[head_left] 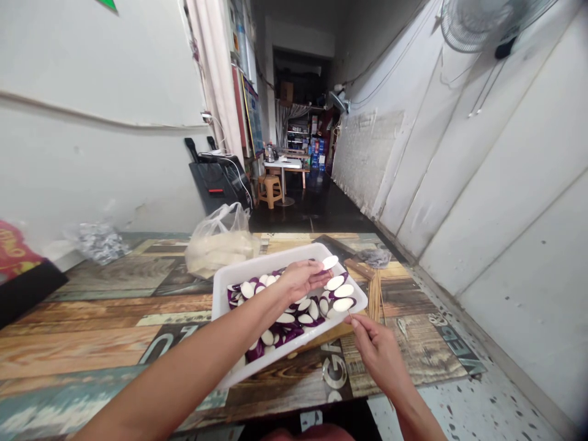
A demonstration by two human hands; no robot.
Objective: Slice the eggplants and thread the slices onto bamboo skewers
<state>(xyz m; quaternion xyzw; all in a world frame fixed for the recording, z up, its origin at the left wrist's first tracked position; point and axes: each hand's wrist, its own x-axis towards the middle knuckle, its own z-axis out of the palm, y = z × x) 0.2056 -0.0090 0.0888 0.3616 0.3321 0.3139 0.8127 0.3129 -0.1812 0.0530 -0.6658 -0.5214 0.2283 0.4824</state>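
A plastic bag (220,245) lies on the patterned table (92,331), an orange stool (269,188) stands far back, a fan (478,21) hangs overhead

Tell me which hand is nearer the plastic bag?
Left. The left hand, holding an eggplant slice over the tray, is right of the plastic bag; the right hand, with a skewer, is beyond the tray.

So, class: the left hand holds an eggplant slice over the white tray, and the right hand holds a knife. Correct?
No: the right hand holds a skewer, not a knife, as the head view shows. The left hand does hold an eggplant slice over the white tray.
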